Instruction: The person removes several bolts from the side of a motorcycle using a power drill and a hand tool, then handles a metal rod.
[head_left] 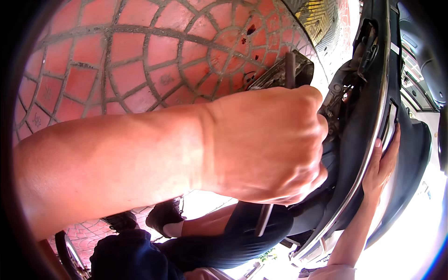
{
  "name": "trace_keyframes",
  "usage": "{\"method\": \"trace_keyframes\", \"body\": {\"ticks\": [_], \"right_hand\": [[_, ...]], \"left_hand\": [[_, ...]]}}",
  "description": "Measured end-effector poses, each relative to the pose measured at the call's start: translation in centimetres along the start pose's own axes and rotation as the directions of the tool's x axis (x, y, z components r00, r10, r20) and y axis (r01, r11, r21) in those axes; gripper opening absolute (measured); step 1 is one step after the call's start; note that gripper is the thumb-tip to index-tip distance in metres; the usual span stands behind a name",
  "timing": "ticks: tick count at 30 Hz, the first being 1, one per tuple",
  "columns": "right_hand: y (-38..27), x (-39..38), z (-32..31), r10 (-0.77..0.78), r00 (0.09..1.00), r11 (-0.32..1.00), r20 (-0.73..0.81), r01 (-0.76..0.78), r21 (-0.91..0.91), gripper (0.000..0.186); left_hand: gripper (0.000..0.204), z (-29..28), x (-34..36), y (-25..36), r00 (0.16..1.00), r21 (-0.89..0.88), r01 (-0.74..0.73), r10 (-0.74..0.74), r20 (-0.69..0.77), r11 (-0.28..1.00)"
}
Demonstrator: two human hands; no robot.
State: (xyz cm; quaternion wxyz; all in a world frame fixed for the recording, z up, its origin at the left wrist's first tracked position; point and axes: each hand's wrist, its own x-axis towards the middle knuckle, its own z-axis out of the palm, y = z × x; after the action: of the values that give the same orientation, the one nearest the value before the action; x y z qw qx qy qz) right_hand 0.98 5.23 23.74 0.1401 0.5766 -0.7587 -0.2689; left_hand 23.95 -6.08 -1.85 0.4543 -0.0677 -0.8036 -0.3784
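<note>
My left hand point(266, 144) reaches across the middle of the view, its fingers wrapped in a fist round a grey metal rod point(265, 219). One end of the rod sticks out above the fist, the other below it. Just beyond the fist is a dirty, open-ended metal part point(304, 70); whether the rod joins it cannot be seen. At the right, my right hand point(380, 168) lies with fingers stretched along a dark vehicle panel point(359, 135), beside a silver-edged recess point(390, 123). A long bright trim strip point(376, 126) curves along this panel.
Dark, grimy metal linkage point(337, 91) shows on the panel's near side. Red paving point(126, 46) spreads beneath. A yellow-and-grey ribbed surface point(322, 21) is at the top. Below are a dark-clothed leg point(210, 245), a dark shoe point(164, 217) and part of a wheel point(70, 256).
</note>
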Motion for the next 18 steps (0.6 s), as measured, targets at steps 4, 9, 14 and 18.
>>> {"method": "trace_keyframes", "body": {"ticks": [4, 9, 14, 18], "right_hand": [[-0.6, 1.0, 0.2, -0.01, 0.999, 1.0, -0.042, 0.011, 0.028, 0.058], [0.0, 0.3, -0.2, 0.063, 0.998, 0.998, -0.013, -0.063, -0.021, 0.058], [-3.5, -2.8, -1.3, 0.219, 0.929, 0.946, -0.299, -0.126, 0.299, 0.042], [-11.7, -7.9, -0.4, 0.321, 0.944, 0.519, 0.075, -0.242, 0.82, 0.037]], "left_hand": [[0.033, -0.9, 0.3, 1.2, 0.992, -0.08, 0.11, -0.114, -0.051, 0.991], [0.014, -1.5, 1.6, 1.7, 0.938, -0.097, 0.327, -0.311, 0.151, 0.94], [0.016, -1.8, 3.2, 2.7, 0.517, -0.537, 0.8, -0.762, 0.39, 0.267], [0.027, -3.4, 1.2, 4.2, 0.287, -0.719, 0.603, -0.747, 0.6, -0.346]]}}
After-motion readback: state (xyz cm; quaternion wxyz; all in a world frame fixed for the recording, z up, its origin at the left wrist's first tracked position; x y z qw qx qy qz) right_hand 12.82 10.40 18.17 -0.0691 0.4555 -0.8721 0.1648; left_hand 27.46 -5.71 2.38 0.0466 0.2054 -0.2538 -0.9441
